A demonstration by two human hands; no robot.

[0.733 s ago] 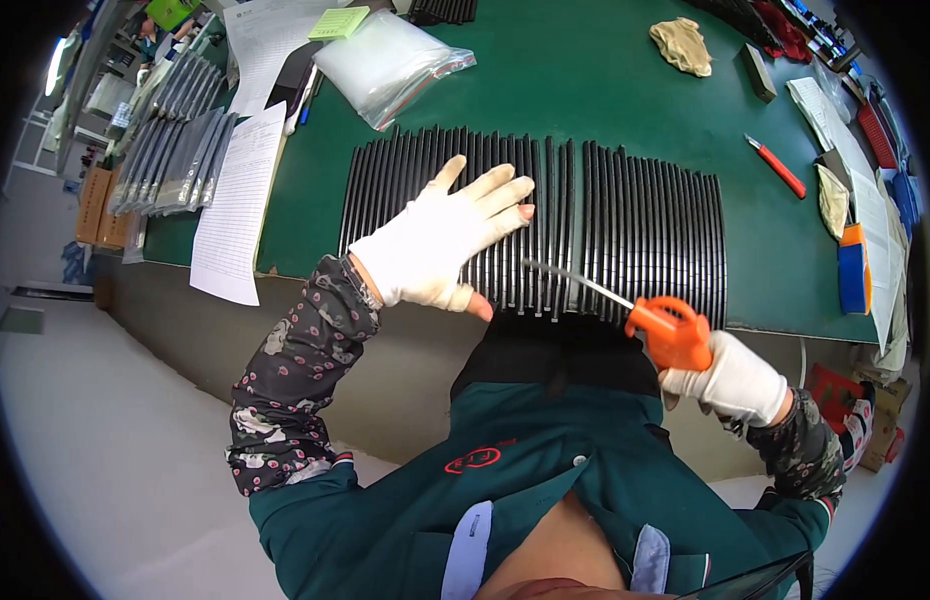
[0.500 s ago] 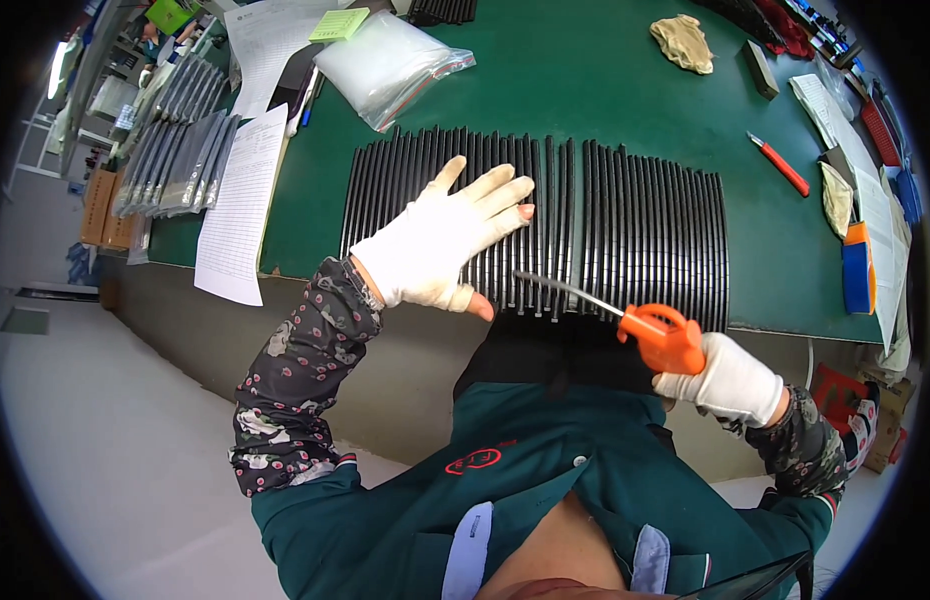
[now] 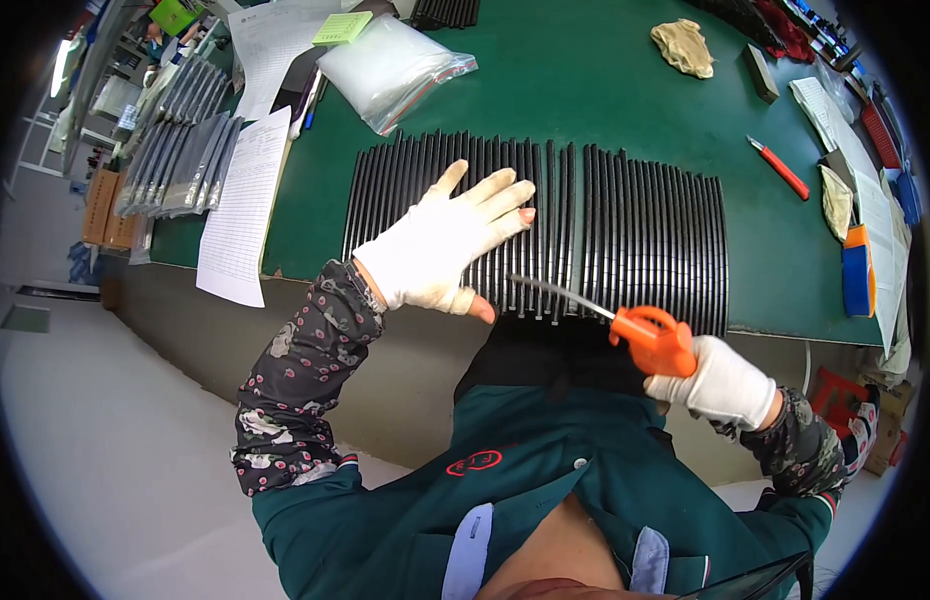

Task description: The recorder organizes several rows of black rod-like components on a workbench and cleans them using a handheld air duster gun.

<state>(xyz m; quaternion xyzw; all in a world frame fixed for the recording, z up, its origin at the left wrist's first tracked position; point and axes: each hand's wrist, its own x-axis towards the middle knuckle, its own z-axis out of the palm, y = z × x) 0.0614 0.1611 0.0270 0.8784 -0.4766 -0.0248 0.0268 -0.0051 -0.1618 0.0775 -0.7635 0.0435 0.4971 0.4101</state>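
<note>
Many thin black rods (image 3: 655, 230) lie side by side in a long row at the table's near edge, with a narrow gap right of the middle. My left hand (image 3: 440, 245), in a white glove with bare thumb tip and another bare fingertip, lies flat across the left part of the row, fingers spread. My gloved right hand (image 3: 730, 385) is wrapped round the handle of an orange air blow gun (image 3: 663, 348). Its slim metal nozzle points left over the near ends of the rods, close to my left hand. Whether the nozzle touches them I cannot tell.
The green table (image 3: 565, 75) carries a clear plastic bag (image 3: 385, 75), printed sheets (image 3: 243, 210) and bundled packages (image 3: 180, 165) at left. Rightward lie a crumpled cream glove (image 3: 683, 47), a dark block (image 3: 760, 73), a red-handled cutter (image 3: 783, 172) and a blue-orange tape roll (image 3: 858, 275).
My right hand and the air blow gun have shifted slightly left, the nozzle tip moving a little left too. My left hand stays in place on the rods.
</note>
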